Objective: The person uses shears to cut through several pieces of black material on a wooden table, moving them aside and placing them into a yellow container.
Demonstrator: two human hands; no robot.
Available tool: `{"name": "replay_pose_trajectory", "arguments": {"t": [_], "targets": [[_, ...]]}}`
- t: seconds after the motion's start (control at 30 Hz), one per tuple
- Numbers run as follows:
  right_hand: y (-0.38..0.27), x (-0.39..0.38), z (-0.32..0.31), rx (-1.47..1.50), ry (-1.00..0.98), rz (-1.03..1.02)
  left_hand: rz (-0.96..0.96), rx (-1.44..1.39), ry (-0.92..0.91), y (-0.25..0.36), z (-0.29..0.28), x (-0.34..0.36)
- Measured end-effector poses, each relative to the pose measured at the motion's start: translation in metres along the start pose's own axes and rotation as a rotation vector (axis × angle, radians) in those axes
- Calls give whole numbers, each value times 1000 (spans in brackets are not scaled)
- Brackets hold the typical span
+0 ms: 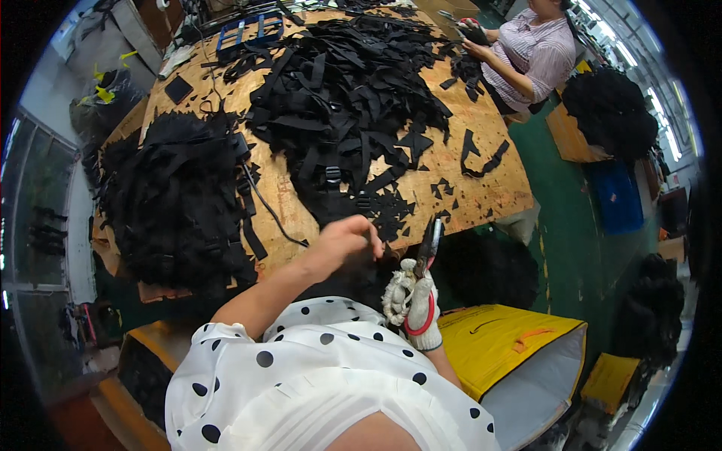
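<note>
In the head view, we see our left hand (342,244) bare and partly blurred, its fingers curled over the near edge of the worktop (492,195); we cannot tell whether its grip holds anything. Our right hand (417,304), in a white glove, has its grip closed around the red-handled scissors (429,244), whose blades point up and away from us, just beside the worktop's front edge.

The straps (346,98) lie in a big black pile across the middle of the worktop, reaching down toward the left hand, with a buckle (332,175) near that end. Small black scraps (391,218) are strewn beside them. To the left we see another black heap (173,195), a cord (267,207) and a flat dark slab (178,89); at the far side, a blue tray (250,34).

A yellow bag (504,327) gapes right of our right hand. Across the worktop's far right corner stands a co-worker (530,49) in a striped shirt.
</note>
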State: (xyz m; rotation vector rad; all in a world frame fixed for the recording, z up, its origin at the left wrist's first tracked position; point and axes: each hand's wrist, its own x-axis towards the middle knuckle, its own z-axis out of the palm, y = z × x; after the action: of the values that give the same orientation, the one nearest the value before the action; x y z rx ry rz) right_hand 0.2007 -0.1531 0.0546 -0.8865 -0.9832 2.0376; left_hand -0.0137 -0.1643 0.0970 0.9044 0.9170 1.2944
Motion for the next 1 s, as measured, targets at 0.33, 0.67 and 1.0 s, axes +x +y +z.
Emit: {"name": "replay_pose_trajectory", "arguments": {"t": [0.33, 0.67, 1.0], "targets": [[7, 4, 0, 6, 8, 35, 1073, 539, 671, 112, -48, -89], [-2, -4, 7, -42, 109, 140, -159, 1574, 401, -16, -70, 4], [-2, 2, 10, -124, 162, 269, -137, 1543, 455, -61, -79, 5]]}}
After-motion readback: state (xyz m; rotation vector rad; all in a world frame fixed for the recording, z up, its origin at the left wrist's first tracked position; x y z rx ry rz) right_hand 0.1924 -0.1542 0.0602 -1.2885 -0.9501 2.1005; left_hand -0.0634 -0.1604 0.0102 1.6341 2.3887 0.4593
